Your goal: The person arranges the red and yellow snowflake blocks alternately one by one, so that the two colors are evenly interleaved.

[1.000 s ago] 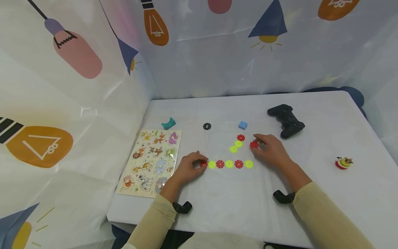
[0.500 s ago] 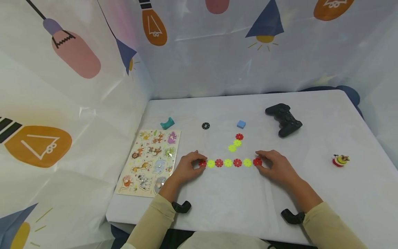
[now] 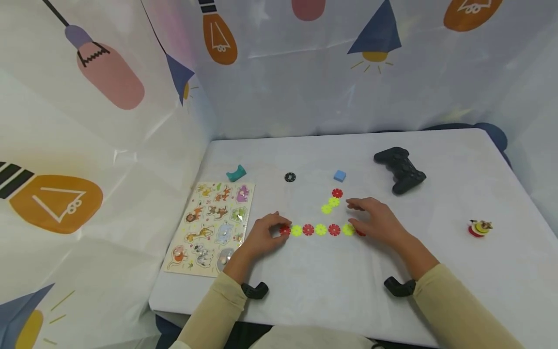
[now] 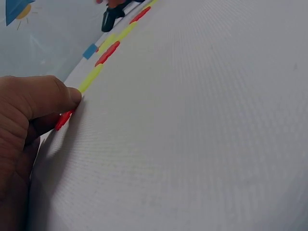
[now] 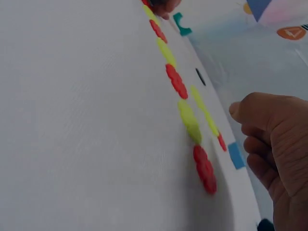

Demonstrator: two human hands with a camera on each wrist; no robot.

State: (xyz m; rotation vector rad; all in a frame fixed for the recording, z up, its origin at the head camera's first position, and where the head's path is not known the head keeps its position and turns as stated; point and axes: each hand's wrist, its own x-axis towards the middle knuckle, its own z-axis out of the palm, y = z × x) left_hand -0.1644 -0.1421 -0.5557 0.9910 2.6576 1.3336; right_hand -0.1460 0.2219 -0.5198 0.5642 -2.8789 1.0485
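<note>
Flower-shaped plastic discs, red and yellow by turns, form a straight row on the white table. My left hand [image 3: 265, 236] pinches the red disc [image 4: 64, 120] at the row's left end between thumb and fingers. Over the right end hovers my right hand [image 3: 378, 220], thumb and fingers apart with nothing between them. Beneath it the last red disc [image 5: 204, 169] lies flat beside a yellow disc [image 5: 189, 121]; the head view shows only its edge. Just beyond the row, a short slanted group has a loose red disc [image 3: 337, 193] and two yellow discs [image 3: 330, 205].
A wooden animal puzzle board [image 3: 209, 228] lies left of my left hand. Along the back are a teal curved block [image 3: 236, 173], a black round chip [image 3: 289, 177], a blue block [image 3: 339, 176] and a black game controller [image 3: 400, 169]. A small colourful toy [image 3: 480, 228] stands at right.
My right hand brought a red disc down to the row's right end, let go, and has moved back up toward the loose discs. The left hand has stayed put.
</note>
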